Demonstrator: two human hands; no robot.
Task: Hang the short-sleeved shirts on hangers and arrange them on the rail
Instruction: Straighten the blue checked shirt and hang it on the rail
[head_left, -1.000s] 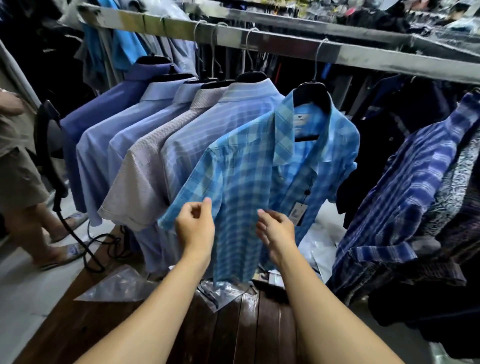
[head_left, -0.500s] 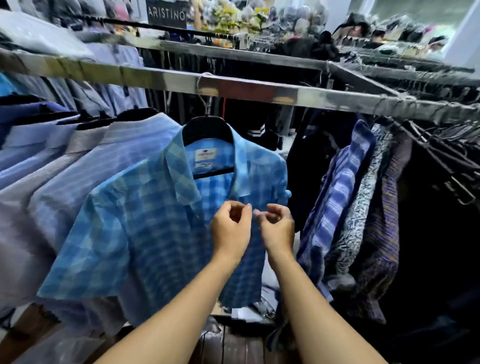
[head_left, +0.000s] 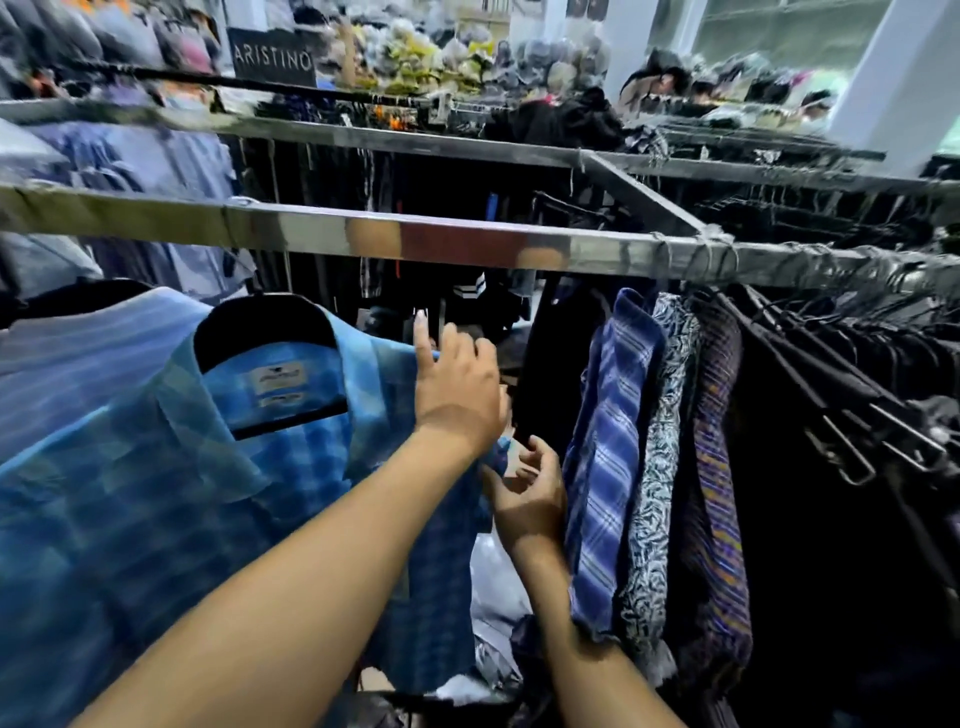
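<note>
Hanging now: the blue check shirt sits on a black hanger just under the rail, left of the rail's middle; the hook is too blurred to see.
Left hand: the left hand is raised at the shirt's far shoulder with its back to the camera. The index finger is straight, the others are loosely bent, and nothing shows in them.
Right hand: the right hand is lower, beside the shirt's front edge, with its fingers curled. Whether it pinches cloth or a tag, I cannot tell.
Neighbours: a pale striped shirt touches the check shirt on the left. Toward the rail's right end hang 3 more: a navy striped shirt, a black-and-white print shirt and a purple shirt. Empty hangers follow them.
Risk 1: a push at the shoulder could probably slide the thin cloth off the hanger's smooth sloped arm.
Risk 2: a downward tug from the lower hand may tip the hanger or unseat its hook.
Risk 3: closing the gap rightward may snag the limp sleeves there.
Materials: the rail is flat-sided, scuffed, reflective metal. The hanger is broad, glossy and rounded. The shirts are light woven cotton, soft and creasing. A crinkled plastic bag lies below.
</note>
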